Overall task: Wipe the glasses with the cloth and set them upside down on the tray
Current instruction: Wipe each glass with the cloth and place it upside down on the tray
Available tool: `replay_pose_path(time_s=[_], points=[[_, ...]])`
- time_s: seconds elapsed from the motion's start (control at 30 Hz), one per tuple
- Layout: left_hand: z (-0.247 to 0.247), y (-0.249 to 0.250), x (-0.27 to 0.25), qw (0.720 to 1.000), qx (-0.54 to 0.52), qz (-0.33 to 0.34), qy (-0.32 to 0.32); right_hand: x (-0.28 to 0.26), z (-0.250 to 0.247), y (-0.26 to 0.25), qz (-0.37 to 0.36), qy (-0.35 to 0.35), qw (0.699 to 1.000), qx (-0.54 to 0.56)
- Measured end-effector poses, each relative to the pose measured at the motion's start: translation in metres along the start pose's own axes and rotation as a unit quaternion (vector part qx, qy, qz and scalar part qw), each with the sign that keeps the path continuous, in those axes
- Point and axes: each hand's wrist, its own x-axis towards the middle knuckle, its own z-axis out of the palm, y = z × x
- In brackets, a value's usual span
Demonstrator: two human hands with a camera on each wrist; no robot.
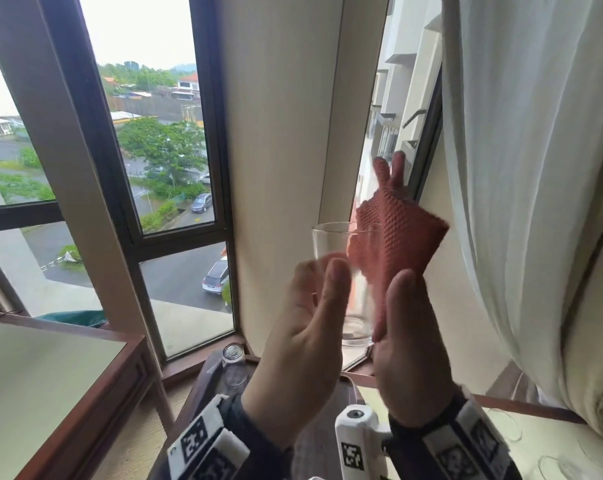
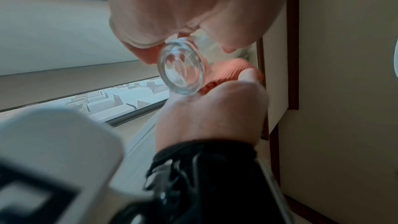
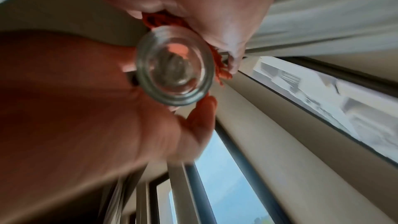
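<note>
Glass [image 1: 341, 271] stands upright in the air before you, rim up, long axis vertical, raised against the window so smears show. Your left hand [image 1: 303, 327] grips its side; your right hand [image 1: 411, 344] presses the cloth [image 1: 397, 237] round the other.

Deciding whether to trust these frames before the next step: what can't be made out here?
- Tray: head view, mostly behind the left hand and right hand.
- Right fingers: head view, covered by the red cloth.
- Held glass: wall smudges unreadable, transparent and blurred; wrist views show only its base.
- Glasses at lower right: cut by frame edge.
</note>
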Motion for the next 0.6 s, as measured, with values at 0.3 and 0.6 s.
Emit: replay_pose_path(time_s=[0.3,0.6], points=[[-0.016,0.008,0.016,0.999,-0.048,-0.017,0.007,-0.031,0.022,0.030,-0.047,0.052,0.996,-0.047],[-0.004,0.004,0.014,1.000,-0.024,-0.006,-0.001,-0.004,0.013,-0.001,-0.209,0.002,0.975,-0.072]])
